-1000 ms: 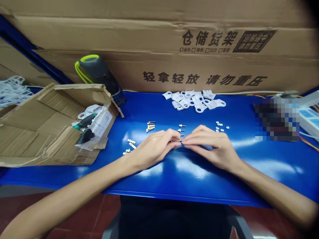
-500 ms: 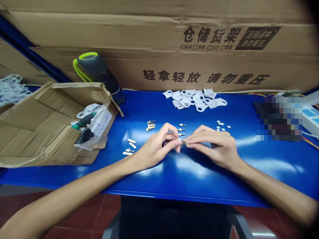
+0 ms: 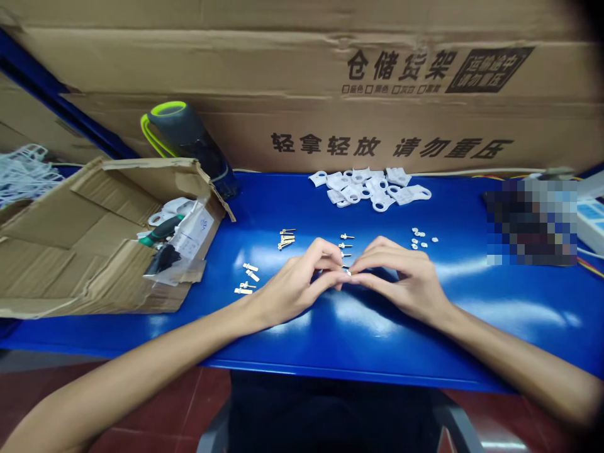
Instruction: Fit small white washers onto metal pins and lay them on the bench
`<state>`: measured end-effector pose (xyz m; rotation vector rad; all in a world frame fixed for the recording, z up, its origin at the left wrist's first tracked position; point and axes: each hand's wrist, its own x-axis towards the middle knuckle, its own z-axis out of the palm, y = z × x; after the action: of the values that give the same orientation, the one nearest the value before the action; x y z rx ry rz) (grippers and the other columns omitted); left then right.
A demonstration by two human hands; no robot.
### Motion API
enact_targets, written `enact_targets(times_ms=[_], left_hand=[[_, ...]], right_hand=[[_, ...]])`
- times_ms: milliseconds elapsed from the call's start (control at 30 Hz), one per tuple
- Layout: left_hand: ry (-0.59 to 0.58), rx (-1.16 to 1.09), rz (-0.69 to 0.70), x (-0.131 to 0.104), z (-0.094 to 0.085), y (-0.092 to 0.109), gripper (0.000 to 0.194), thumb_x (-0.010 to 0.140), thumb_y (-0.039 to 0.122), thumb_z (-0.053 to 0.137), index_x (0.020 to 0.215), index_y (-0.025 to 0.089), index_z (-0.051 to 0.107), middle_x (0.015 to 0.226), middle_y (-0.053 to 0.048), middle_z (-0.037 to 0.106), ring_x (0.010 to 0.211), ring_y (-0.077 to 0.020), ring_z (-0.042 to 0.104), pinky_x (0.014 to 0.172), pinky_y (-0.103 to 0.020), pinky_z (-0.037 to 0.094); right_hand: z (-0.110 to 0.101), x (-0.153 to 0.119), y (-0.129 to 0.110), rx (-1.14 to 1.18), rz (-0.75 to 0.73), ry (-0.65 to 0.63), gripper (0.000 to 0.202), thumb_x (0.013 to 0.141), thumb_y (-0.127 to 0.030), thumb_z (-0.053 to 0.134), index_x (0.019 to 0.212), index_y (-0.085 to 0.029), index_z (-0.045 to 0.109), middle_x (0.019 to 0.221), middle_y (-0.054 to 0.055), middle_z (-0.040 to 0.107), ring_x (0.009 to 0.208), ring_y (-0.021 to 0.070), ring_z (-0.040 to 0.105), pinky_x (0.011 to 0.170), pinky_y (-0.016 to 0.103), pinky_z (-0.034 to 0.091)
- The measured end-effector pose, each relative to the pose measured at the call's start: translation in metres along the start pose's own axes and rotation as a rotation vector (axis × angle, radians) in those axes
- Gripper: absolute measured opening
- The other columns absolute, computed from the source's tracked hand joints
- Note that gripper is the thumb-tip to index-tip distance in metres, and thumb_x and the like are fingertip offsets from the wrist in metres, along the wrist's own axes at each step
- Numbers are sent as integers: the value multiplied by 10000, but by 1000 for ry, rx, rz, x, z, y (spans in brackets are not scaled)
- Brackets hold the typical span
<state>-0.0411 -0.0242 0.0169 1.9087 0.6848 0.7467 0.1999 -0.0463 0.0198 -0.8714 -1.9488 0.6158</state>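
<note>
Cardboard [image 3: 212, 69] is set behind the blue table [image 3: 495, 292]. Just below frame centre, a small pale part [image 3: 349, 273] is apparently pinched between the left hand [image 3: 295, 283] and right hand [image 3: 406, 275], equally near; its long axis, mostly covered, cannot be told.

White glare streaks the glossy blue counter [image 3: 476, 267]; coarse pixels mask a dark flat object [image 3: 531, 223] right; black vignetting far right.

The pinched piece [image 3: 348, 273] is whitish, discs [image 3: 414, 241] and tabs [image 3: 369, 188] white, some pins [image 3: 287, 240] golden, the table [image 3: 401, 346] blue, the cardboard [image 3: 264, 69] brown with black lettering [image 3: 310, 145], the bottle [image 3: 194, 139] dark with lime-green trim [image 3: 167, 103].
</note>
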Motion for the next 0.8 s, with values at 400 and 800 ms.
enact_targets(times_ms=[400, 800], left_hand=[[43, 315, 474, 2, -8, -9, 196, 1016, 366, 732, 1084, 224, 616, 863, 11, 741, 691, -126, 659, 686, -266, 497], [39, 521, 471, 11, -16, -7, 312, 1034, 511, 665, 974, 206, 643, 833, -8, 715, 723, -161, 599, 710, -312, 393]], right_hand=[[-1, -1, -5, 188, -7, -97, 203, 979, -221, 763, 1129, -335, 838, 962, 5, 842, 846, 209, 759, 797, 400, 617], [-1, -2, -12, 123, 66, -71, 118, 966, -261, 778, 1050, -320, 836, 927, 8, 827, 841, 215, 728, 782, 384, 610]])
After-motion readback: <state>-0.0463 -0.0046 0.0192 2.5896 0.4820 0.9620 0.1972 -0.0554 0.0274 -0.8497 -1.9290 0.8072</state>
